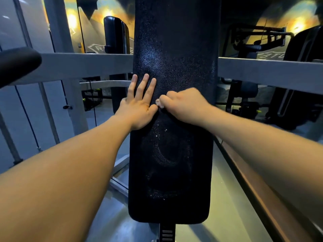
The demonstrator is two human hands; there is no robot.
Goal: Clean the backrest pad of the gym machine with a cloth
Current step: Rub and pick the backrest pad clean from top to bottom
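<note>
A: Where is the backrest pad (174,49) sitting?
B: It is standing upright dead ahead, with its long axis running top to bottom. Both hands are resting on its middle.
A: Fingers?
B: The left hand (138,109) is lying flat with its fingers (145,88) straight and spread, bracing the pad's left edge. The right hand (185,103) is curling round something small and pale, probably the cloth (159,103). Only a corner is showing, just beside the left thumb.
A: Which way next?
B: Pale specks (158,135) are sitting below the right hand, so the wipe is likely heading down the pad's length.
</note>
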